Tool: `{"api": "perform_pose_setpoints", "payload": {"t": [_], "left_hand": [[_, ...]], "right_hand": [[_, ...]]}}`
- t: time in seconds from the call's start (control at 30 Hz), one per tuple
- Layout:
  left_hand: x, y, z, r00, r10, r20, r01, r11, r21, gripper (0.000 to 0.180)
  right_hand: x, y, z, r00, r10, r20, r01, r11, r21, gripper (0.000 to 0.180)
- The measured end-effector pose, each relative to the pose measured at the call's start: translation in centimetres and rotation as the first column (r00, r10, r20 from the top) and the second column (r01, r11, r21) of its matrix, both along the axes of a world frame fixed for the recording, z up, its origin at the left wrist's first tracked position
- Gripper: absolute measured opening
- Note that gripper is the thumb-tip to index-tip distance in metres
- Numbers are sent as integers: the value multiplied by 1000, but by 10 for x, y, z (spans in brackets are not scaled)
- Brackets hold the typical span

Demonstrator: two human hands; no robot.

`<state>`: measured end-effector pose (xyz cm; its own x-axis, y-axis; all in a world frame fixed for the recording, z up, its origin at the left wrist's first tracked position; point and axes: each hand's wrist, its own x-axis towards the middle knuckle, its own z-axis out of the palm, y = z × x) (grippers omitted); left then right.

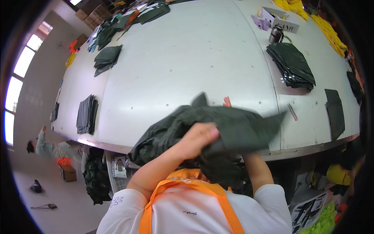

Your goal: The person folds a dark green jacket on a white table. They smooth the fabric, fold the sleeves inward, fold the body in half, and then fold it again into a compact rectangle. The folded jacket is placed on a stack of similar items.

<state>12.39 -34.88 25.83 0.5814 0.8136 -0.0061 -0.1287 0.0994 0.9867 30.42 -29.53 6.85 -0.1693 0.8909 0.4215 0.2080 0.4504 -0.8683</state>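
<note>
At the near edge of the big white table (pixel 187 58), the person is holding up a crumpled dark green garment (pixel 218 128), which is hanging half over the table edge and half down in front of their chest. The left hand (pixel 199 137) is sitting on top of the bundle with the fingers curled tight around a fold of the fabric, so that one's definitely gripping. The right hand (pixel 227 102) is mostly buried behind the cloth; only a fingertip or two is poking up above the top edge, so it looks like it's pinching the far side, but honestly I can't tell the grip for sure.

Off to the right, a neat stack of dark folded pieces (pixel 291 66) is lying on the table, well apart from the hands, with a metal flask (pixel 276 34) just beyond it. A pink pen (pixel 292 112) is resting near the garment's right tip. More dark stacks (pixel 86 115) are sitting along the left side of the table.
</note>
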Motion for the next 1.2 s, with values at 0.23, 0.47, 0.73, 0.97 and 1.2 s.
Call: {"api": "perform_pose_setpoints", "payload": {"t": [0.23, 0.47, 0.73, 0.97, 1.2], "left_hand": [[-52, -110, 57, 678, -722, 141, 670, 685, 285, 40], [-98, -174, 70, 748, -656, 101, 513, 668, 540, 26], [-88, -162, 67, 987, -97, -127, 154, 787, 597, 29], [-98, -80, 135, 979, 146, 143, -202, 805, 558, 35], [-194, -58, 232, 815, 579, 29, -240, 291, 926, 33]], "right_hand": [[-86, -74, 41, 961, 275, -16, -272, 957, 97, 13], [72, -250, 111, 822, -441, 359, 378, 896, 235, 10], [204, -438, 434, -99, -580, 809, 611, 606, 509, 36], [128, -474, 508, -308, -469, 828, 604, 576, 550, 37], [115, -450, 482, -219, -623, 751, 518, 578, 630, 33]]}}
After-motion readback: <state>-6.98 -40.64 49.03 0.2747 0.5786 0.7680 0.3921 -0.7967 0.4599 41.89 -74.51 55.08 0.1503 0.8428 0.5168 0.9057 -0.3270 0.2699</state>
